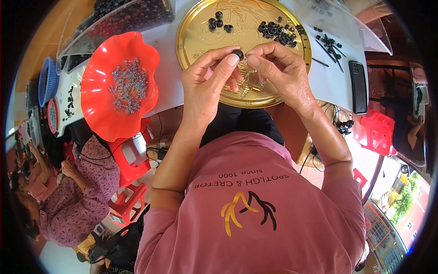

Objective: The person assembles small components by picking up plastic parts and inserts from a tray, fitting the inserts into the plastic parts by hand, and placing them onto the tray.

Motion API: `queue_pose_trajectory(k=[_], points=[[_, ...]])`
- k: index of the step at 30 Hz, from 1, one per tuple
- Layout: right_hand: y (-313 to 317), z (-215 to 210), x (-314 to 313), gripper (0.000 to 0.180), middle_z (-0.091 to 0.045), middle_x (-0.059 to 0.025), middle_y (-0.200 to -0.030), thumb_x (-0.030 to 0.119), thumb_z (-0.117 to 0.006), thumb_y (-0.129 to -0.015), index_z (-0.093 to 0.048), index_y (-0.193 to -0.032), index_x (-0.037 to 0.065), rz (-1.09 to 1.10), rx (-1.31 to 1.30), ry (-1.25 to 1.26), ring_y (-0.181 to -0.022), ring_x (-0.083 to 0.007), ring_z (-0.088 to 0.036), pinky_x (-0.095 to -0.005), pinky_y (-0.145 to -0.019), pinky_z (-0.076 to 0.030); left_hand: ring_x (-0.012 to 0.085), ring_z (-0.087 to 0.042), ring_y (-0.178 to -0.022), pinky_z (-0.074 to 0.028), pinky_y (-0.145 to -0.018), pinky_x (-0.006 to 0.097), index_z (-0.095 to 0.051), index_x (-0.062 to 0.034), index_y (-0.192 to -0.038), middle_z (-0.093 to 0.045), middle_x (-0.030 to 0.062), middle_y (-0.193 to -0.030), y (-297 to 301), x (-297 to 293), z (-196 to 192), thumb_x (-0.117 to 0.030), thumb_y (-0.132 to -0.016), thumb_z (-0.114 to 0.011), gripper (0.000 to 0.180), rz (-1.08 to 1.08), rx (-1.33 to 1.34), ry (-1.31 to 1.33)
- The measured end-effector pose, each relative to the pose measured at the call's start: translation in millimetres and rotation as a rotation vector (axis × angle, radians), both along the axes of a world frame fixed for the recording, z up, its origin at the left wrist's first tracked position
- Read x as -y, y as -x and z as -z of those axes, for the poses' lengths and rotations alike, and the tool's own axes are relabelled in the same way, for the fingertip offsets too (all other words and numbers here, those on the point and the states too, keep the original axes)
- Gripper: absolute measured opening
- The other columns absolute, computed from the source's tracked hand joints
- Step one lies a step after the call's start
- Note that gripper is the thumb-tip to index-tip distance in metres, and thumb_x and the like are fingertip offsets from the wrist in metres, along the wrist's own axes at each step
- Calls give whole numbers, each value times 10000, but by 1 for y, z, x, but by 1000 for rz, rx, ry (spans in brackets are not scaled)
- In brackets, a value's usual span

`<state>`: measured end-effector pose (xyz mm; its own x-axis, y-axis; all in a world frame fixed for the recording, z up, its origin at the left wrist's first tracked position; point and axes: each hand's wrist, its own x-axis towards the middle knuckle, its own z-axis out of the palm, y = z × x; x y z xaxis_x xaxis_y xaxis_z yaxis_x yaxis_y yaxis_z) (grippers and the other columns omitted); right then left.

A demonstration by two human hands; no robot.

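Above a round gold tray (pixel 191 28) both my hands are raised close together. Between thumb and fingers, my left hand (pixel 204 77) pinches a small round black part (pixel 237 54). My right hand (pixel 285 71) is closed in a pinch just beside it; what sits at its fingertips is too small to name. Several round black pieces (pixel 219 23) lie on the tray beyond my left hand. A pile of small black parts (pixel 278 33) is at the tray's far right. Small shiny pieces (pixel 246 86) show on the tray below my hands.
Left of the tray, a wavy-edged red bowl (pixel 93 86) holds small grey metal pieces (pixel 129 86). Behind it stands a clear bin (pixel 159 13) of black parts. A black phone (pixel 358 86) and thin black rods (pixel 329 50) lie at right. Another person (pixel 80 192) sits at left.
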<state>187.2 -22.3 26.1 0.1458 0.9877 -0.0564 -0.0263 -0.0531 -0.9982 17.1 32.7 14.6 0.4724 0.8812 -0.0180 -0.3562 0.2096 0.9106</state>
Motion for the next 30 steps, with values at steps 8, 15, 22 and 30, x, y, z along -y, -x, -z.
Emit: queue_pose_trajectory(k=[8, 15, 22, 30], points=[[4, -6, -4, 182, -662, 15, -853, 175, -693, -920, -670, -1016, 22, 24, 7, -7, -687, -34, -549, -200, -602, -456, 116, -633, -704, -517, -565, 222, -632, 35, -1170, -679, 75, -901, -2, -2, 5, -49, -916, -668, 270, 52, 131, 113], [-3, -3, -6, 181, -672, -24, -854, 162, -679, -916, -673, -1028, 21, 21, -90, 49, -677, -55, -571, -216, -600, -482, 138, -658, -685, -543, -585, 224, -612, 51, -1147, -695, 110, -937, 0, -3, 2, -18, -915, -650, 246, 72, -59, -57], [-2, -2, -5, 187, -681, -34, -887, 147, -662, -925, -672, -1048, 6, 58, -167, -8, -669, -68, -573, -219, -599, -489, 145, -646, -717, -512, -576, 226, -632, 20, -1121, -687, 116, -963, 4, -8, 9, -77, -931, -646, 214, 119, 195, 348], [-1, 1, -4, 202, -689, -32, -888, 159, -680, -924, -680, -1057, 7, 31, -128, 2, -665, -63, -559, -210, -611, -470, 118, -596, -691, -436, -563, 235, -645, -3, -1119, -689, 95, -960, 5, -6, 13, -91, -938, -647, 202, 183, 328, 434]])
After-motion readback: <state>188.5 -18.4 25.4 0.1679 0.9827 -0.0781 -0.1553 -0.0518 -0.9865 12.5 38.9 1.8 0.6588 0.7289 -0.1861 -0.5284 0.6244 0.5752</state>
